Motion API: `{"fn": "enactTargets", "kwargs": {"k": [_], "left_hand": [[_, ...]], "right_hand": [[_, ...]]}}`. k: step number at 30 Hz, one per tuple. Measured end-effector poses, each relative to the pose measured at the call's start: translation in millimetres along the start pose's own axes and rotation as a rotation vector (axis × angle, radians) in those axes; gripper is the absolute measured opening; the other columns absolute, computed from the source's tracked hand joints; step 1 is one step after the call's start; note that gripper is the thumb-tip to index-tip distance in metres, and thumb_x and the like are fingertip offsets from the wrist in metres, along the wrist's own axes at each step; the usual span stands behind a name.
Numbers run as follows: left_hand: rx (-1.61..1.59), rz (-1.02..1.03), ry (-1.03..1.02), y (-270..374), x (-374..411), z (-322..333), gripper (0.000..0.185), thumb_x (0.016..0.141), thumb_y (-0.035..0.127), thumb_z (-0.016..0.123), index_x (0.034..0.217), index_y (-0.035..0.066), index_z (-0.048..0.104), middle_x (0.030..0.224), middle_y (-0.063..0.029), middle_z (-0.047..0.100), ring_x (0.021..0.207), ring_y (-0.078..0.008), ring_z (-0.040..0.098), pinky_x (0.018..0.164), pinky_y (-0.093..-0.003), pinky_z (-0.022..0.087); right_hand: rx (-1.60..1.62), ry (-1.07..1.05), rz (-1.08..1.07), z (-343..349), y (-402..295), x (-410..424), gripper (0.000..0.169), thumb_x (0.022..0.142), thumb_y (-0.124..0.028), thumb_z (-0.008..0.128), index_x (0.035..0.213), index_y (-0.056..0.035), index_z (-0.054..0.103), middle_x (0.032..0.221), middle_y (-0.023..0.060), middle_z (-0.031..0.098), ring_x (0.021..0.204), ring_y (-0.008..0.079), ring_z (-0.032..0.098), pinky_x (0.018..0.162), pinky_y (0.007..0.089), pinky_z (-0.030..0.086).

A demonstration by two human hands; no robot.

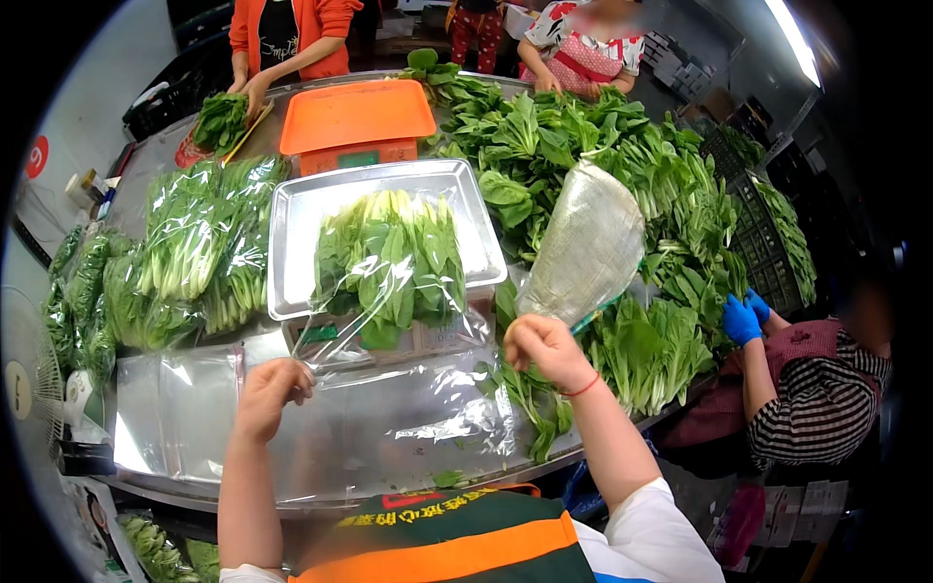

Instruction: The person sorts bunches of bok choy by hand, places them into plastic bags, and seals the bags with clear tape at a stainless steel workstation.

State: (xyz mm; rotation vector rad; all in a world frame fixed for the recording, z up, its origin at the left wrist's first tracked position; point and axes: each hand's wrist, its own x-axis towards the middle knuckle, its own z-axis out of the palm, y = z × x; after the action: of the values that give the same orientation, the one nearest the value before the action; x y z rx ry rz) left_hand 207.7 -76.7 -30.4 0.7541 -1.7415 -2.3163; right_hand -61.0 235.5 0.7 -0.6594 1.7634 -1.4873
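Note:
My left hand [273, 393] pinches the near left corner of a clear plastic bag [364, 291] that lies around a bunch of leafy greens [393, 255]. The greens rest on a metal tray [291, 218], stems away from me, leaf tips over the near rim; the tray sits on a weighing scale [317, 333]. My right hand [543, 350] is curled at the narrow lower end of a flat, silvery fan-shaped piece [590, 240], which stands up over the greens pile. Flat clear bags [182, 408] lie left of the scale's front.
Bagged greens [189, 233] are stacked left of the tray. An orange scale [357, 116] stands behind. Loose greens [656, 182] cover the right side. Co-workers stand at the far edge, and one in blue gloves [742, 321] is at the right, beside black crates [762, 244].

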Motion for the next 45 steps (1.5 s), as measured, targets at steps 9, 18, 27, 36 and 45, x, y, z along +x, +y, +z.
{"fn": "enactTargets", "kwargs": {"k": [9, 18, 27, 36, 45], "left_hand": [[1.553, 1.272, -0.07, 62.5, 24.9, 44.9, 0.035, 0.073, 0.014, 0.071, 0.108, 0.01, 0.065, 0.113, -0.0076, 0.064, 0.113, -0.0273, 0.056, 0.09, -0.038, 0.047], [0.045, -0.114, 0.118, -63.2, -55.8, 44.1, 0.052, 0.101, 0.036, 0.04, 0.075, -0.003, 0.062, 0.067, -0.0111, 0.064, 0.054, -0.0163, 0.061, 0.054, -0.0273, 0.05], [0.688, 0.983, 0.075, -12.4, -71.1, 101.2, 0.008, 0.085, 0.008, 0.062, 0.088, 0.001, 0.062, 0.086, -0.0098, 0.062, 0.073, -0.023, 0.058, 0.066, -0.0297, 0.047], [1.274, 0.335, 0.05, -87.8, -11.8, 84.3, 0.06, 0.085, 0.044, 0.054, 0.138, 0.017, 0.045, 0.149, -0.0127, 0.031, 0.139, -0.0345, 0.023, 0.111, -0.0561, 0.018], [0.018, 0.123, 0.008, -107.2, -31.7, 61.5, 0.058, 0.095, 0.047, 0.043, 0.132, 0.004, 0.051, 0.132, -0.013, 0.053, 0.121, -0.0231, 0.05, 0.105, -0.037, 0.035]], "right_hand": [[-1.14, 0.006, -1.194, 38.6, -35.9, 28.7, 0.029, 0.079, -0.006, 0.062, 0.108, -0.0069, 0.064, 0.112, 0.0124, 0.063, 0.107, 0.0279, 0.06, 0.097, 0.0394, 0.044], [0.132, -0.263, 0.228, 55.5, 45.1, -31.4, 0.05, 0.102, -0.028, 0.035, 0.074, 0.0048, 0.061, 0.07, 0.0126, 0.066, 0.065, 0.0177, 0.066, 0.062, 0.0285, 0.052], [0.069, -0.25, 0.503, 59.0, 83.4, -55.2, 0.052, 0.099, -0.035, 0.039, 0.072, 0.0022, 0.062, 0.063, 0.0135, 0.065, 0.058, 0.0194, 0.066, 0.053, 0.0254, 0.048], [-0.768, 0.039, -0.232, 47.6, 55.2, -74.0, 0.042, 0.079, 0.001, 0.062, 0.119, 0.0038, 0.051, 0.096, 0.0188, 0.064, 0.084, 0.0281, 0.064, 0.076, 0.0359, 0.051], [-1.008, -0.334, -1.056, 78.9, 26.5, -39.1, 0.038, 0.078, -0.001, 0.054, 0.116, -0.0049, 0.059, 0.125, 0.016, 0.057, 0.124, 0.0368, 0.048, 0.108, 0.0536, 0.027]]}}
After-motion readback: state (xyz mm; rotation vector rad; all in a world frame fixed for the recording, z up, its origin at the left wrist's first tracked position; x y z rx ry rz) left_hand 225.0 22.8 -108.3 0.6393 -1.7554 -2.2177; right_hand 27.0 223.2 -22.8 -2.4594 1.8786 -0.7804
